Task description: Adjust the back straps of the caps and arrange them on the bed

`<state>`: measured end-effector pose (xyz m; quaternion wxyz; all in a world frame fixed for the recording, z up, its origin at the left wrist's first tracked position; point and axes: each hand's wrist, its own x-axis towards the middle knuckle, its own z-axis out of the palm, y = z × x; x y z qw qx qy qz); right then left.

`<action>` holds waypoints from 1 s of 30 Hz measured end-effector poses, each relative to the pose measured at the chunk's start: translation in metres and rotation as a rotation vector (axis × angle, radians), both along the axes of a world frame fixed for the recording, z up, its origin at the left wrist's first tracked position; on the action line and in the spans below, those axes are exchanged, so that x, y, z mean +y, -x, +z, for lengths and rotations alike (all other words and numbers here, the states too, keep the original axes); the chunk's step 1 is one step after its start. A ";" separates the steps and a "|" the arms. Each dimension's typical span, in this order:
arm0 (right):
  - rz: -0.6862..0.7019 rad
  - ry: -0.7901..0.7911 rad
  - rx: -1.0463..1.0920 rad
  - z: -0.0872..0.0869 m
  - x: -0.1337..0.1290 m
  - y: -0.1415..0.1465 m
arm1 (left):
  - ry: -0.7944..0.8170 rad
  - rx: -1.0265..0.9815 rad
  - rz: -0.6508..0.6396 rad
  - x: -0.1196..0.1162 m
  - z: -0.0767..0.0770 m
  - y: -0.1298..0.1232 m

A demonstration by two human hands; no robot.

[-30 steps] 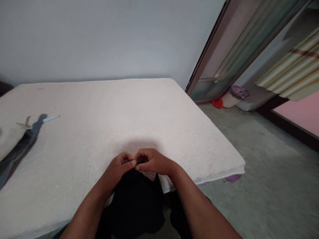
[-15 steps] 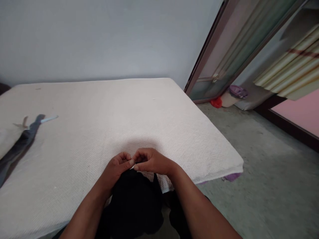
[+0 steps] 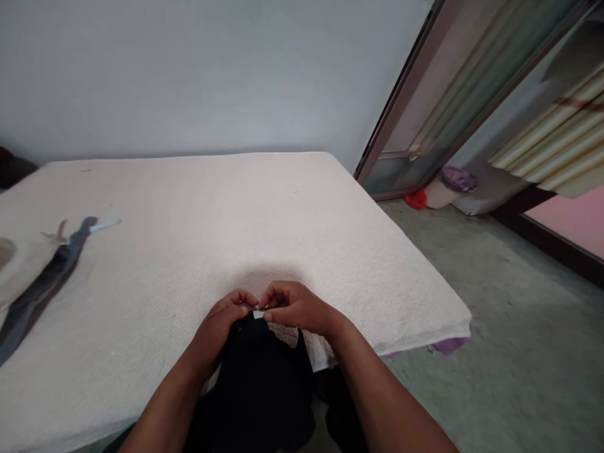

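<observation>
White bed (image 3: pixel 226 220) with grey cloth (image 3: pixel 68 259), left hand (image 3: pixel 221 324) and right hand (image 3: pixel 299 309) pinched on black fabric (image 3: pixel 264 384)

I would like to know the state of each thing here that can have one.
left hand, pinching the black cloth
right hand, also pinching its edge
black cloth, held at its top edge, hanging below
white tag, exposed between the hands
white cover, spread nearly smooth
dark strip, lying unheld on the cover
curtain, hanging in folds
purple liner, bunched atop the pale bin
</observation>
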<state>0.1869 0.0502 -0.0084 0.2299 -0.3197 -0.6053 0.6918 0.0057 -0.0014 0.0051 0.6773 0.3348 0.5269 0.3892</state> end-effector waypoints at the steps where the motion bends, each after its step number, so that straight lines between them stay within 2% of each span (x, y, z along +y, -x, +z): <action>1: 0.003 -0.002 -0.010 0.000 0.000 0.000 | -0.012 -0.027 0.006 -0.001 0.000 0.000; 7: 0.033 0.020 0.006 0.001 0.000 0.000 | -0.077 -0.142 -0.002 -0.005 0.005 -0.001; 12: 0.029 0.005 0.028 0.004 -0.002 0.002 | -0.100 -0.063 0.047 -0.007 0.003 0.002; 19: -0.011 0.021 0.074 0.004 -0.002 0.002 | -0.152 0.017 -0.047 -0.010 0.001 0.005; 26: -0.056 -0.010 0.117 0.003 -0.005 0.005 | -0.147 0.069 0.017 -0.011 0.004 0.003; 30: -0.102 -0.028 0.100 0.002 -0.007 0.010 | -0.100 0.015 0.036 -0.010 0.004 0.003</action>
